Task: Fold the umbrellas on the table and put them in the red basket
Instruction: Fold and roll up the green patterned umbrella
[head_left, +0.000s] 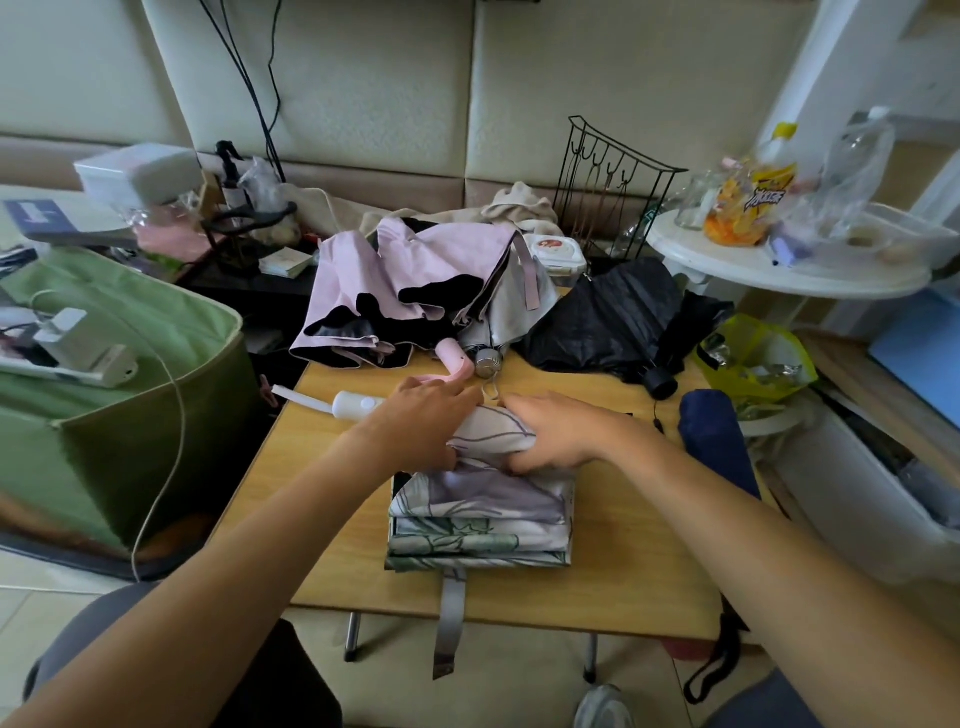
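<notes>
1. Both hands, left hand (421, 421) and right hand (558, 431), are gripping the floral umbrella (480, 499) at worktop (623, 587) centre, folding its canopy.
2. Pink umbrella (410, 291) at 12 o'clock and black umbrella (613, 317) at 1 o'clock are lying unfolded; the red basket isn't showing.

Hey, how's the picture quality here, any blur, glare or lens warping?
Head view: soft daylight, no harsh glare; wide-angle warping bends the table edges and stretches the forearms; both hands, left hand and right hand, and the floral umbrella look sharp; the snack bag far right is blurred.

Soft daylight is coming from the right, leaving the left dimmer. Wide-angle distortion is bending the edges, and the bottles (810, 176) at upper right are blurring.
</notes>
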